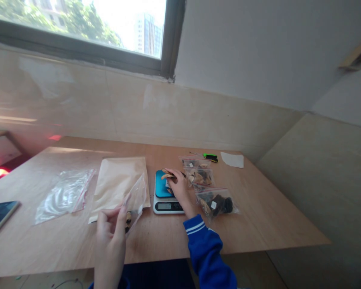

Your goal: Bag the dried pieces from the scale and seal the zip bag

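Dried pieces: tan and dark brown, curled, poking out from the fingertips above the blue platform; one could be slipping off the edge if the pinch is loosening unevenly.
Right hand: gripping the dried pieces over the platform (whether any finger is touching it, I cannot tell); a resting fingertip could be adding false weight.
Kitchen scale: sitting on the table, white body, blue top; its display is facing the wearer, figures too small to read.
Left hand: pinching a clear bag by its side.
Clear bag: holding a few dark and tan pieces low down, leaning near the paper envelope; a tilt of the wrist could be spilling them, since its film is looking limp.
Blue sleeve: passing just beside the front filled bag; a sideways elbow could be dragging that bag along.
Front filled bag: lying right of the scale, white label showing; two more filled bags are lying behind it.
Paper envelope: lying flat, left of the scale; its near corner could be catching the clear bag.
Table: bearing everything above.
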The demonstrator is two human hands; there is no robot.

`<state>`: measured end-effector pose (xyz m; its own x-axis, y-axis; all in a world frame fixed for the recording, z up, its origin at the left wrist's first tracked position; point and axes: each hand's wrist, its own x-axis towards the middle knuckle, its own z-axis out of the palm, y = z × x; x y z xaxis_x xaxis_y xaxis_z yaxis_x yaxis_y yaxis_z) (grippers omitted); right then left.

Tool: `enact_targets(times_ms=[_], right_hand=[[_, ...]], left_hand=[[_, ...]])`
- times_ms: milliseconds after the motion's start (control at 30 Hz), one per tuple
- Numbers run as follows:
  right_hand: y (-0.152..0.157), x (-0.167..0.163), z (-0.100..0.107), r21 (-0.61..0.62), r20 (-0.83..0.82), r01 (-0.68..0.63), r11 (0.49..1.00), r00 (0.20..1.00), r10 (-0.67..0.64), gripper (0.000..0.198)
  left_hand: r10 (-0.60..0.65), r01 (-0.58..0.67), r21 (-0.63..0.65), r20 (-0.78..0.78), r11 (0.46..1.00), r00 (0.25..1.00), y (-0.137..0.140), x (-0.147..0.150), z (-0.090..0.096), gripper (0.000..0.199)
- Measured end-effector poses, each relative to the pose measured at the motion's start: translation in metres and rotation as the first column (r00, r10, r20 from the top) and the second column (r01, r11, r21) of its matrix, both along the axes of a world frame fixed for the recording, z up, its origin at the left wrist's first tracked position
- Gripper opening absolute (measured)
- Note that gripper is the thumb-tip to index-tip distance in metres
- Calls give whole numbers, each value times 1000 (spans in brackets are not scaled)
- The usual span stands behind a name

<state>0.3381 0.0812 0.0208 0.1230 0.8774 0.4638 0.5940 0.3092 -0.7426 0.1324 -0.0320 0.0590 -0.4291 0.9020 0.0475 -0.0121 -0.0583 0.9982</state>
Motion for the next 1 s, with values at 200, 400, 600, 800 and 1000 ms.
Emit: enact_targets(times_ms=[200,400,600,800,1000], right_hand=[[-9,-6,27,-14,-567,-20,1000,824,9,33],[-72,-37,91,46,-960,-522,851,213,183,34],[-104,-55,96,-85,-940,-651,754,303,156,41],[-95,-57,78,-317,-553,-463,828,799,235,29],[-106,-65,90,-244,-153,-322,915,944,292,50]], left_hand=[[-28,28,-25,17,999,999,2,6,4,42],[-17,15,-44,-40,999,999,2,17,8,44],[-1,3,-75,27,997,1000,2,21,7,43],[30,-26,-42,109,999,994,-4,26,17,36],[4,-3,-26,35,1000,999,-8,31,20,40]])
